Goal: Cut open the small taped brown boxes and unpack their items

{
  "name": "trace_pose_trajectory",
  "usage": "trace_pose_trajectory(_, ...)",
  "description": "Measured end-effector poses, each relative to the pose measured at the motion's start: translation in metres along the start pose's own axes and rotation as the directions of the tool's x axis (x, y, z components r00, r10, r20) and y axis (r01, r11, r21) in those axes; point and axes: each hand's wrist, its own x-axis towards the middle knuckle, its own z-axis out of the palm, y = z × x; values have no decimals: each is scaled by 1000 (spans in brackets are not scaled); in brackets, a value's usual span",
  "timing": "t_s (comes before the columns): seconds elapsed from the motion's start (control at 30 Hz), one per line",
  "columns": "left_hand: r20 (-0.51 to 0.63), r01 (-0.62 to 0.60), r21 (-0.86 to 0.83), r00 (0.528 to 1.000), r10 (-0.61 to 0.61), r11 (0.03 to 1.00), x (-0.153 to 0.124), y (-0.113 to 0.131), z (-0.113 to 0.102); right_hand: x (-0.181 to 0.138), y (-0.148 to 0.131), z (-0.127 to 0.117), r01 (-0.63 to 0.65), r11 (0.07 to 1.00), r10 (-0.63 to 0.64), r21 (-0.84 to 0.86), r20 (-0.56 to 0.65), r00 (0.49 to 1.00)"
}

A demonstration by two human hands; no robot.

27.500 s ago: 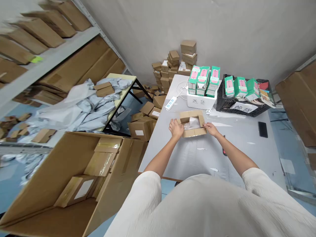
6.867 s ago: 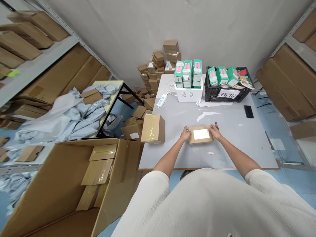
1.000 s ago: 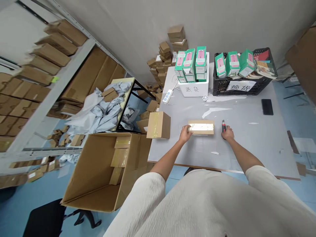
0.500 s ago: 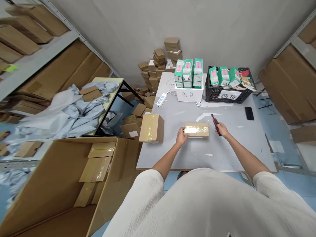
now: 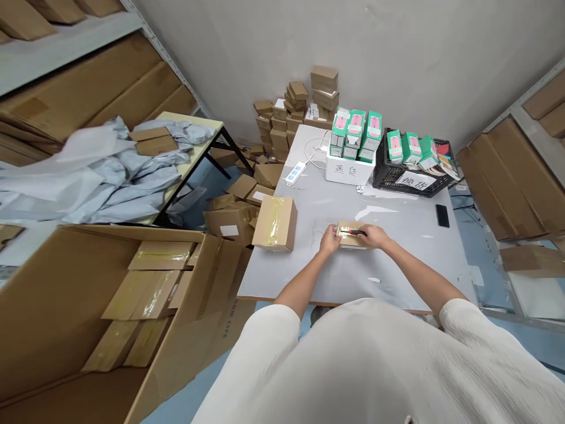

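A small taped brown box (image 5: 348,240) lies flat on the grey table (image 5: 397,259) in front of me. My left hand (image 5: 329,240) grips the box's left end. Above the box's top, my right hand (image 5: 373,236) is closed on a red and black utility knife (image 5: 355,232), whose tip points left along the tape. A second, taller taped box (image 5: 275,222) stands at the table's left edge, apart from both hands.
At the table's back stand a white tub (image 5: 348,171) and a black crate (image 5: 408,176), both holding green boxes, plus a power strip (image 5: 295,172) and a phone (image 5: 442,215). A big open carton (image 5: 115,294) sits on the floor at left. Small boxes are piled by the wall (image 5: 291,112).
My right hand has picked the knife up from the table and brought it left onto the box. My left hand has stayed on the box's left end.
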Motion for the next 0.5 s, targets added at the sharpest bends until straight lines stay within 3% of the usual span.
trace_pose_trajectory(0.5, 5, -6, -44, 1000, 7, 999, -2, 4, 0, 6, -20, -10, -68, 994, 73, -91, 57, 996)
